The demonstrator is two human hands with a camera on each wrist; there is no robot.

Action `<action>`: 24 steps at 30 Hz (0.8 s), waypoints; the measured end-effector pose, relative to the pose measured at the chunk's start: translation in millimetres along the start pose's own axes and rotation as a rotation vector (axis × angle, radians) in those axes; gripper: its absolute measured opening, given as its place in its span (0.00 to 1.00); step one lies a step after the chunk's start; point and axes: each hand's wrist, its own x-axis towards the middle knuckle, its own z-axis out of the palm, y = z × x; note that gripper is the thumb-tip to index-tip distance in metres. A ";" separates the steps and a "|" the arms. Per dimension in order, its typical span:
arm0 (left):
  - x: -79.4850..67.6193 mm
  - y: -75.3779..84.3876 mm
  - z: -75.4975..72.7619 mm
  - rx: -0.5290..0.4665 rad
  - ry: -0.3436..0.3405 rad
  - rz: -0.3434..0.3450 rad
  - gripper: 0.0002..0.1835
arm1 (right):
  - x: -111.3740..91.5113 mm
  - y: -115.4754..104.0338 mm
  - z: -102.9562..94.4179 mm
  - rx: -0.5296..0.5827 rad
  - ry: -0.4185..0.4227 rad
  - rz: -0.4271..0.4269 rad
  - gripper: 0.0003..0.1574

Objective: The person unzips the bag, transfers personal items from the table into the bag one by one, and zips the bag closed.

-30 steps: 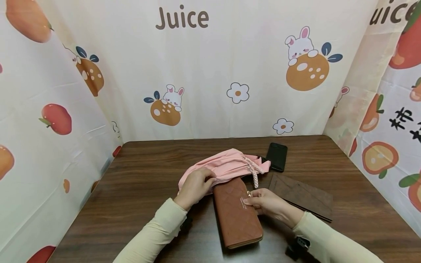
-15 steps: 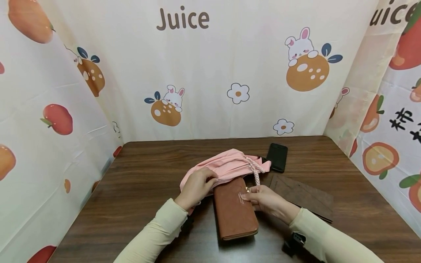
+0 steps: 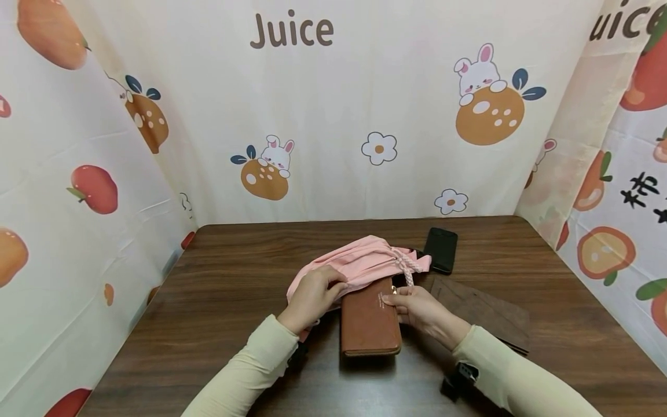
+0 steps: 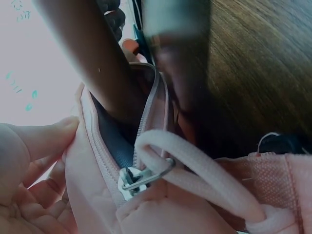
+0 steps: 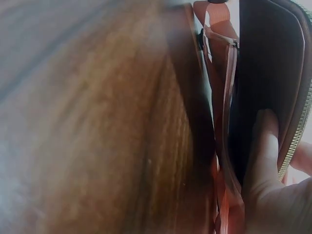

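A pink zippered bag lies on the table, its zip undone. My left hand pinches the fabric at one edge of the opening, with the thumb on the outside. Partly inside the opening is a brown zip-around wallet; its far end is hidden by the bag. My right hand grips the wallet's right edge between thumb and fingers. Close up in the left wrist view, the metal zip slider and its looped cord pull sit at the end of the opening.
Behind the bag's right end lies a black phone. A flat dark brown leather-like piece rests to the right, beyond my right hand. Printed curtains close off the back and both sides of the wooden table.
My right hand has pushed the wallet farther into the bag, away from me, and its near end has straightened. My left hand keeps its hold on the bag's edge.
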 end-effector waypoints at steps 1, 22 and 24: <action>0.1 0.4 0.2 -0.002 -0.001 0.000 0.02 | 0.2 -0.7 -0.6 0.008 0.009 -0.001 0.02; 3.6 4.6 1.6 0.000 -0.004 0.040 0.02 | 18.1 -3.0 7.0 0.001 0.125 -0.001 0.07; 3.6 4.7 2.0 -0.003 -0.004 0.040 0.02 | 18.3 -3.2 7.1 0.001 0.146 -0.001 0.07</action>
